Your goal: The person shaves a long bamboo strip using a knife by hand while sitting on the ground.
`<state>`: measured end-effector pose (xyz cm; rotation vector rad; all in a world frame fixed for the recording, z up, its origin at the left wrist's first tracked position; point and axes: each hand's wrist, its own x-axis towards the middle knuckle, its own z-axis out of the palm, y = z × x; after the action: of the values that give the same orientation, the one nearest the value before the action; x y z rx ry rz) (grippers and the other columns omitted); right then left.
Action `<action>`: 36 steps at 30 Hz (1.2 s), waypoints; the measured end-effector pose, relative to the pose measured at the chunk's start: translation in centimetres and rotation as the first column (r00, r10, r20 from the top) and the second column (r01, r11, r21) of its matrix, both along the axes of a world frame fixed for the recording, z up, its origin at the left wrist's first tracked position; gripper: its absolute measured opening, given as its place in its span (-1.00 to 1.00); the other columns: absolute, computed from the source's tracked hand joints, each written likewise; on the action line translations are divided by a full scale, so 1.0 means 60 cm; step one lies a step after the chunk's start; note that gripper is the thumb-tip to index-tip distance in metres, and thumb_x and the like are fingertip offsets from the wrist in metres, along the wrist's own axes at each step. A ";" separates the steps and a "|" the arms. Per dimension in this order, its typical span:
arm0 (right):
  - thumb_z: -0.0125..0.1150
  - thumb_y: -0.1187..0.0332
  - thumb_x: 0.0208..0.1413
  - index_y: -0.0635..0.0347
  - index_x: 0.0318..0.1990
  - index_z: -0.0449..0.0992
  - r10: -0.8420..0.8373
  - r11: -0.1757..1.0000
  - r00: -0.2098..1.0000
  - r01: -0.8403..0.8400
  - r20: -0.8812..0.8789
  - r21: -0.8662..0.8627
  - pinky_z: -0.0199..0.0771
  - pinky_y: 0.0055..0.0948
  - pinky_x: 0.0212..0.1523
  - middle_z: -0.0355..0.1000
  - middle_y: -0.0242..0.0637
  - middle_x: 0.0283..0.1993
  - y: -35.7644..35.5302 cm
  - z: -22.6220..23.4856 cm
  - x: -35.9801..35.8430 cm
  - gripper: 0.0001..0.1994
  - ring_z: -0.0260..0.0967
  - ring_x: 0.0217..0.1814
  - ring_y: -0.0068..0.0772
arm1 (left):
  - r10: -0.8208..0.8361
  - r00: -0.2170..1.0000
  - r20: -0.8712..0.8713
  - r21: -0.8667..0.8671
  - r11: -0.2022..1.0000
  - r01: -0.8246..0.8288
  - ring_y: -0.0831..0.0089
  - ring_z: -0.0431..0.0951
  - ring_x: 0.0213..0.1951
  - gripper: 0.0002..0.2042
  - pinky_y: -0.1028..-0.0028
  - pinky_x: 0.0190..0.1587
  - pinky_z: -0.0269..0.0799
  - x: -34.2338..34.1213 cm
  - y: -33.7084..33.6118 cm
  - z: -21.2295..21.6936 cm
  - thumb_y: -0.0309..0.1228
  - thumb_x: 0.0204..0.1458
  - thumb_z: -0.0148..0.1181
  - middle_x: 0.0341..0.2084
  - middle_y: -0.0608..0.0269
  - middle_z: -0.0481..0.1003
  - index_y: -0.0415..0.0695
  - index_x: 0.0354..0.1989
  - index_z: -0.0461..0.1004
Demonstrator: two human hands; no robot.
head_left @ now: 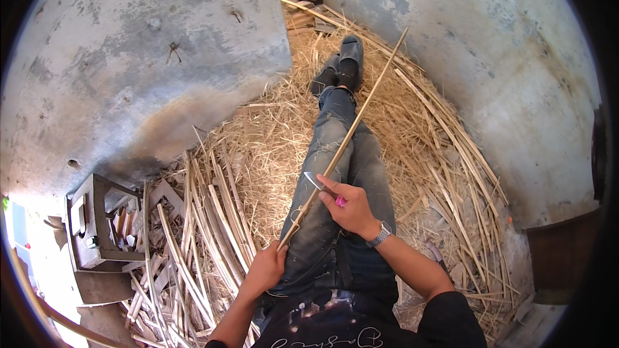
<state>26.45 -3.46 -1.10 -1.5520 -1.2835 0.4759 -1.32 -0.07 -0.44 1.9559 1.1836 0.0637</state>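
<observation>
A long, thin bamboo strip slants across my outstretched legs, its far end up near the right wall. My left hand is closed around the strip's near end, beside my thigh. In my right hand is a knife with a short curved blade, which lies across the strip just beyond the fingers. Something pink shows at the right fingers, and most of the knife's handle is hidden in the grip. A thin curled shaving hangs at the strip between the two hands.
Pale shavings cover the floor around my legs. Bundles of bamboo strips lie at the left and along the right wall. A wooden stool-like frame stands far left, below a grey wall.
</observation>
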 end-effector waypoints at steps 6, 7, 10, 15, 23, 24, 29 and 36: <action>0.30 0.35 0.31 0.04 0.23 0.64 -0.251 0.968 0.954 0.246 0.164 0.051 0.46 -0.23 -0.46 0.49 0.07 -0.47 0.062 -0.055 0.083 -0.65 0.49 -0.52 0.02 | -0.047 0.992 0.120 -0.214 0.974 0.072 0.13 0.53 -0.44 -0.58 0.18 -0.30 0.42 -0.034 0.034 -0.033 -0.11 0.48 -0.04 -0.53 0.06 0.52 -0.24 -0.22 0.51; 0.30 0.35 0.31 0.04 0.23 0.64 -0.252 0.968 0.954 0.247 0.164 0.051 0.46 -0.23 -0.46 0.49 0.07 -0.47 0.073 -0.057 0.101 -0.65 0.49 -0.52 0.02 | -0.053 0.990 0.132 -0.247 0.965 0.085 0.28 0.47 -0.48 -0.55 0.26 -0.34 0.39 -0.034 0.036 -0.035 -0.08 0.49 -0.05 -0.57 0.18 0.47 -0.24 -0.26 0.50; 0.28 0.41 0.31 0.06 0.22 0.64 -0.367 0.930 0.910 0.366 0.193 0.041 0.40 -0.31 -0.50 0.46 0.07 -0.49 0.084 -0.065 0.127 -0.65 0.43 -0.61 -0.32 | -0.029 0.993 0.116 -0.351 0.934 0.068 0.43 0.39 -0.51 -0.52 0.33 -0.39 0.35 -0.022 0.042 -0.023 -0.04 0.49 -0.05 -0.60 0.29 0.41 -0.24 -0.29 0.48; 0.29 0.43 0.25 -0.03 0.29 0.60 0.114 0.993 0.927 -0.114 0.357 -0.022 0.46 -0.23 -0.48 0.51 -0.03 -0.49 0.026 -0.072 0.006 -0.56 0.48 -0.56 -0.08 | -0.002 0.995 0.101 -0.415 0.909 0.044 0.52 0.36 -0.53 -0.50 0.38 -0.42 0.31 -0.018 0.046 -0.034 -0.02 0.49 -0.05 -0.61 0.34 0.39 -0.24 -0.32 0.47; 0.27 0.41 0.26 -0.11 0.29 0.60 0.234 0.970 0.970 -0.229 0.063 -0.082 0.46 -0.14 -0.47 0.48 -0.12 -0.50 0.003 -0.036 -0.003 -0.57 0.47 -0.54 -0.02 | -0.009 0.982 0.187 -0.112 0.993 0.031 0.20 0.48 -0.56 -0.57 0.20 -0.41 0.38 -0.024 0.009 -0.021 -0.08 0.48 -0.03 -0.65 0.10 0.45 -0.20 -0.31 0.47; 0.30 0.41 0.26 -0.05 0.24 0.63 0.118 0.993 0.977 -0.116 0.177 -0.017 0.46 -0.21 -0.47 0.50 -0.07 -0.48 0.013 -0.037 0.010 -0.61 0.47 -0.54 -0.06 | 0.012 0.998 0.066 0.029 0.999 -0.014 0.02 0.54 -0.53 -0.61 0.09 -0.40 0.41 -0.034 0.003 -0.021 -0.10 0.45 0.01 -0.63 -0.02 0.48 -0.19 -0.28 0.47; 0.24 0.43 0.27 -0.12 0.29 0.60 -0.251 0.968 0.905 0.230 0.344 0.101 0.46 -0.09 -0.41 0.47 -0.03 -0.48 0.062 -0.056 0.128 -0.56 0.49 -0.46 0.03 | 0.110 0.979 -0.172 0.359 0.932 -0.042 -0.25 0.61 -0.50 -0.74 -0.13 -0.39 0.49 -0.107 -0.022 -0.035 -0.18 0.30 0.20 -0.58 -0.17 0.56 -0.14 -0.21 0.43; 0.22 0.44 0.32 -0.06 0.29 0.59 -0.433 0.901 0.832 0.401 0.347 0.163 0.32 -0.16 -0.47 0.40 0.12 -0.45 0.084 -0.055 0.250 -0.60 0.34 -0.57 0.05 | 0.069 0.960 -0.273 0.395 0.918 0.046 -0.18 0.61 -0.56 -0.74 -0.06 -0.47 0.52 -0.240 -0.026 -0.088 -0.19 0.26 0.23 -0.62 -0.13 0.56 -0.12 -0.22 0.42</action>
<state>41.47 1.59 -4.43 -1.8474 -1.1710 -0.1677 -15.73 -1.61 -5.74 2.3751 1.4567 0.0343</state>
